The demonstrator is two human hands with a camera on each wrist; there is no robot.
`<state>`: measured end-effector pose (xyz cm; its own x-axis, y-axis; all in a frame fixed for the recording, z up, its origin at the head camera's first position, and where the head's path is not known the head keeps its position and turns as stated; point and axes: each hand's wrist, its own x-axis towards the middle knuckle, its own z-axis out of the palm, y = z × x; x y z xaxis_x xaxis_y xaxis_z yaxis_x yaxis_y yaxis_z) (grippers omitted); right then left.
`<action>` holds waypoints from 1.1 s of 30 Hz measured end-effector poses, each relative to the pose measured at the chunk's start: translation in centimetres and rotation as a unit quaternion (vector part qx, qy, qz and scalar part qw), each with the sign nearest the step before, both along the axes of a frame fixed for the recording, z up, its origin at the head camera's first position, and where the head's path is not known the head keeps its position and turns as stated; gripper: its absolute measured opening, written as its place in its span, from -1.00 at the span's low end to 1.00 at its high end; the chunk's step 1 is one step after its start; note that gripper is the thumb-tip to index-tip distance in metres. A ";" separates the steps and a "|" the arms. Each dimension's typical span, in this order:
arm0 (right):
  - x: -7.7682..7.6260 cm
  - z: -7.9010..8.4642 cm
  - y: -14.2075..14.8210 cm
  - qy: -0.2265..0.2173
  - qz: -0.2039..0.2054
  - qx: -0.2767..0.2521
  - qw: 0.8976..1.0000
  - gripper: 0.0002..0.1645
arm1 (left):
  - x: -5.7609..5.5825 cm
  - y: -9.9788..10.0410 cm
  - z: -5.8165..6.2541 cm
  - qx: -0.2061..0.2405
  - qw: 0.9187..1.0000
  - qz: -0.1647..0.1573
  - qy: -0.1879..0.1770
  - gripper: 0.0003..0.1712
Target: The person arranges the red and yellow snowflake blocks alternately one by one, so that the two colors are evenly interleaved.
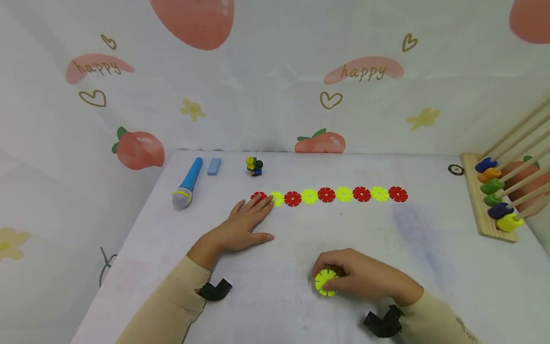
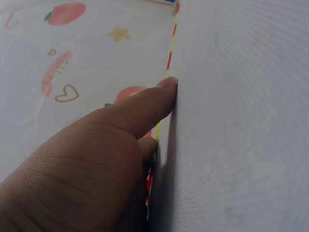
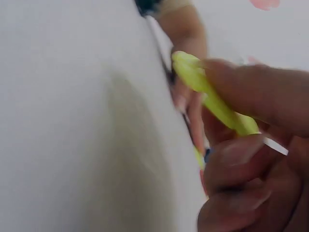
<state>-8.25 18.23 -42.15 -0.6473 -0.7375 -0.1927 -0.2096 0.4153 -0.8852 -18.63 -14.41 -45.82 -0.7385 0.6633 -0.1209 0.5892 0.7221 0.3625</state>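
Observation:
My right hand (image 1: 361, 274) pinches a yellow notched plastic disc (image 1: 325, 283) between thumb and fingers, over the near middle of the table. The right wrist view shows the same disc (image 3: 212, 96) tilted, the thumb on one face. A row of discs, red and yellow by turns, crosses the table from a yellow disc (image 1: 309, 196) left of centre to a red disc (image 1: 398, 194) at the right end. My left hand (image 1: 245, 224) lies flat with spread fingers at the row's left end, fingertips over a red disc (image 1: 258, 196) and beside a yellow one (image 1: 278, 198), partly covering the red disc.
A toy microphone (image 1: 188, 184), a blue block (image 1: 214, 166) and a small toy figure (image 1: 254, 166) lie at the back left. At the right stands a wooden board with pegs (image 1: 490, 205) and coloured pieces, a small black ring-shaped piece (image 1: 456, 169) beside it.

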 end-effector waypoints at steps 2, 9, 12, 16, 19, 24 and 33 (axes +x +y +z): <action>-0.7 0.2 1.1 -0.005 -0.041 -0.029 0.999 -0.72 | 0.0 0.0 0.1 0.002 1.000 0.000 0.000 0.02; -3.7 0.3 8.0 0.032 -0.291 -0.106 0.950 -0.57 | 0.0 0.0 0.1 0.002 1.000 -0.002 -0.004 0.02; -4.8 -0.2 11.5 0.049 -0.425 -0.066 0.902 -0.52 | 0.0 0.0 0.0 0.001 1.000 -0.001 -0.002 0.03; -5.3 -1.5 15.7 0.022 -0.553 0.009 0.833 -0.46 | 0.0 0.0 -0.1 0.000 1.000 0.001 0.000 0.03; -5.4 -2.4 17.7 -0.001 -0.591 0.033 0.806 -0.45 | -0.1 0.0 -0.2 0.001 1.000 0.001 0.001 0.03; -5.8 -3.1 18.4 0.037 -0.591 0.074 0.802 -0.36 | -0.1 -0.1 -0.1 0.004 1.000 -0.002 0.005 0.02; -5.9 -3.6 16.8 0.176 -0.422 0.280 0.844 -0.08 | 0.0 -0.1 0.0 0.007 1.000 -0.005 0.002 0.01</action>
